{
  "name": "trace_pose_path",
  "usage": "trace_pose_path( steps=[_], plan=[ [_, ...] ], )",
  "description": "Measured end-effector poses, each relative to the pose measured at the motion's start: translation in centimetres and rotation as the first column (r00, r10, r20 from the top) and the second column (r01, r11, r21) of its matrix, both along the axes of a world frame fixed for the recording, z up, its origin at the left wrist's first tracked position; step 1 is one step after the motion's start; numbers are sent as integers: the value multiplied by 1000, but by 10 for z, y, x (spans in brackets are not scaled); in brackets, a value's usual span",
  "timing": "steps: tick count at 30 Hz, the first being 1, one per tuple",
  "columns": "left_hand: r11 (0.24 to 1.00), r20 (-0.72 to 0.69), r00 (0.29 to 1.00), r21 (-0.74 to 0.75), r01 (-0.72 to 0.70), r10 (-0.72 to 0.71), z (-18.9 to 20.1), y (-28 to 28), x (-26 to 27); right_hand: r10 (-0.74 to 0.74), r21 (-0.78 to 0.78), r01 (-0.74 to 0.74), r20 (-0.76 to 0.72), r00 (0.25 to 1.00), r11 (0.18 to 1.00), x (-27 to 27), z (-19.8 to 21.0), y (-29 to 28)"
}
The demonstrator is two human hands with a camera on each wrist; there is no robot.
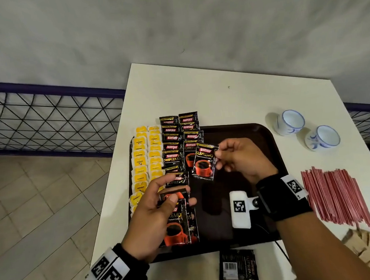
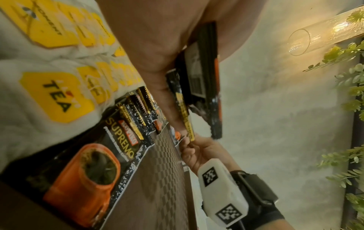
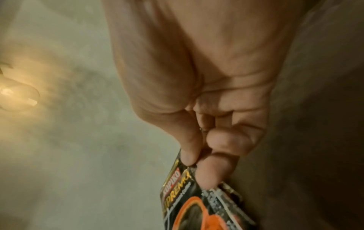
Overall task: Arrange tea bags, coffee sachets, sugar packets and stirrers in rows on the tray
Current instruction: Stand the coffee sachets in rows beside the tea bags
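Coffee sachet hangs upright, pinched by right hand.

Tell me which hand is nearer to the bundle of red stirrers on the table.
Right. The right hand is over the tray, pinching a coffee sachet, on the side toward the stirrers. The left hand holds sachets at the tray's far side, by the tea bags.

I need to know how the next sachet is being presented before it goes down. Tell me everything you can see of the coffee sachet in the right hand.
The coffee sachet is a glossy black foil-like packet printed with Kopiko Supremo lettering and a red-orange cup of coffee. It hangs print side up, tilted, above the dark tray, beside the second coffee row. The right hand pinches its upper right corner between thumb and fingertips; nothing else visibly touches it. It looks sealed and flat.
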State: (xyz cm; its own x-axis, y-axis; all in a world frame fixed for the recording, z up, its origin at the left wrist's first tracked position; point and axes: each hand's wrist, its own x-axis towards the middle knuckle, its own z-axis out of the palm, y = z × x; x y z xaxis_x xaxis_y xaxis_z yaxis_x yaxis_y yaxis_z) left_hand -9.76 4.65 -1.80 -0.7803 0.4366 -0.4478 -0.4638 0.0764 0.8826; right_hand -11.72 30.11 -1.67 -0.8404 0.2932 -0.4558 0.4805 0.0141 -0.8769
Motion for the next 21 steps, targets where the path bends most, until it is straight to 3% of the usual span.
trace_pose_path(
  steps=[6,21],
  plan=[
    [1000,28,1000,-3,-5,5,-5,-2,3,16,128,-31,113,993,991,-8,-22,2],
    [999,25,1000,39,-12,11,-9,-1,3,71,319,-101,107,992,942,-26,-26,-15]
  ],
)
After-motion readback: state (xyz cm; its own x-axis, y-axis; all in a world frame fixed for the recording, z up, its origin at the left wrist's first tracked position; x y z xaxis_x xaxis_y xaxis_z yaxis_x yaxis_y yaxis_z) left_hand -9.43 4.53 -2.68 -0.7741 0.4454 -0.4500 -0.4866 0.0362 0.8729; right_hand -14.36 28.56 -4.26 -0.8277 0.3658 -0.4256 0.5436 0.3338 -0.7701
